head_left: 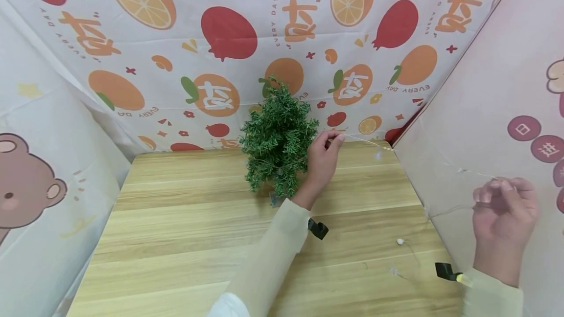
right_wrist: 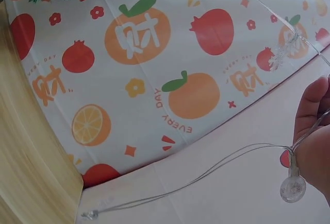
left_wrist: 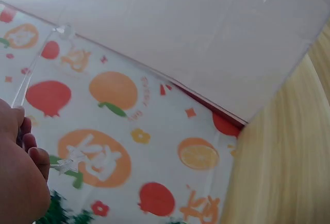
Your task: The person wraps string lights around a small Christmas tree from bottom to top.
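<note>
Currently, I observe the left hand [head_left: 323, 159] at head-view centre pinching the light string [head_left: 367, 141] beside the small tree [head_left: 279, 136]; the right hand [head_left: 506, 214], lower right, pinches another length. I advise even tension, feeding slack gradually so the bulbs [right_wrist: 293, 188] avoid snagging.

Place: booth-like work area, wider premises not identifiable. Wood-grain tabletop [head_left: 176, 229] is enclosed on three sides: by fruit-patterned sheet [head_left: 273, 38], hung at twelve o'clock; bear-printed sheet [head_left: 75, 146], nine o'clock; pale disc-printed sheet [head_left: 476, 92], three o'clock.
</note>
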{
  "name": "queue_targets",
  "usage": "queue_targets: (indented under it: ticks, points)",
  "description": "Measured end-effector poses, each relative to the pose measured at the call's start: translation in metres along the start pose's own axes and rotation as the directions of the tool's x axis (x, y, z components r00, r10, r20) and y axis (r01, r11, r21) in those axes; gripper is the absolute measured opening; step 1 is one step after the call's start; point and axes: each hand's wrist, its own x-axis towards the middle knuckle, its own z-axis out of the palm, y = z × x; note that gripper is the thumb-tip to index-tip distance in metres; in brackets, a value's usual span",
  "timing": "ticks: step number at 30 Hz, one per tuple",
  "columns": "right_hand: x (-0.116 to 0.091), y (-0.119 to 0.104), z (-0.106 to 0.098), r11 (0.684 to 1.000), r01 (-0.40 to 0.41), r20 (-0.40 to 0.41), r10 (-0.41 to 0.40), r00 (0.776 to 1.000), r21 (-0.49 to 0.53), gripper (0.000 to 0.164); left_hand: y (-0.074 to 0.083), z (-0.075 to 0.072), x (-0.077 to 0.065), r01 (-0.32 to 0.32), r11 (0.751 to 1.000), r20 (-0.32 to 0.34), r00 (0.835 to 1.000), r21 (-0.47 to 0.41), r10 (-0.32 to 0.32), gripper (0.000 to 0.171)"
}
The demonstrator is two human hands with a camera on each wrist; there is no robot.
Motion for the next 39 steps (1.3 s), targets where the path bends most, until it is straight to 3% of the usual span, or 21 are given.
queue_targets:
  ticks: [6,10,14,17,21,29,34,39]
  points:
    - [-0.001,0.007,0.001,0.999,-0.035,0.025,0.036,0.999,-0.035,0.02,-0.016,0.004,0.001,0.097,0.994,0.009,0.995,0.04,-0.098,0.019]
    - [0.002,0.014,0.006,0.998,-0.042,0.0,0.042,0.999,-0.045,0.018,-0.019,0.006,-0.001,0.098,0.991,0.027,0.995,0.086,-0.1,0.018]
    - [0.005,0.022,0.012,0.99,-0.002,-0.027,-0.002,1.0,-0.143,0.016,-0.018,0.006,-0.003,0.092,0.992,0.039,0.995,0.085,-0.096,0.02]
    - [0.007,0.027,0.017,0.982,0.015,-0.06,-0.026,0.998,-0.187,0.014,-0.018,0.006,-0.005,0.103,0.994,0.072,0.992,0.037,-0.105,0.026]
    - [0.01,0.035,0.024,0.985,-0.015,-0.103,-0.003,0.995,-0.174,0.011,-0.017,0.005,-0.008,0.125,0.99,0.124,0.985,-0.061,-0.117,0.032]
    - [0.013,0.053,0.032,0.977,-0.043,-0.078,0.028,0.997,-0.207,0.009,-0.006,0.012,-0.01,0.127,0.977,0.188,0.978,-0.173,-0.094,0.026]
    - [0.017,0.071,0.039,0.959,-0.042,-0.088,0.018,0.996,-0.279,0.009,0.01,0.025,-0.005,0.099,0.978,0.29,0.956,-0.186,-0.041,0.025]
    - [0.02,0.091,0.051,0.929,-0.062,-0.097,0.028,0.995,-0.366,0.009,0.028,0.04,0.005,0.09,0.972,0.393,0.92,-0.217,0.002,0.027]
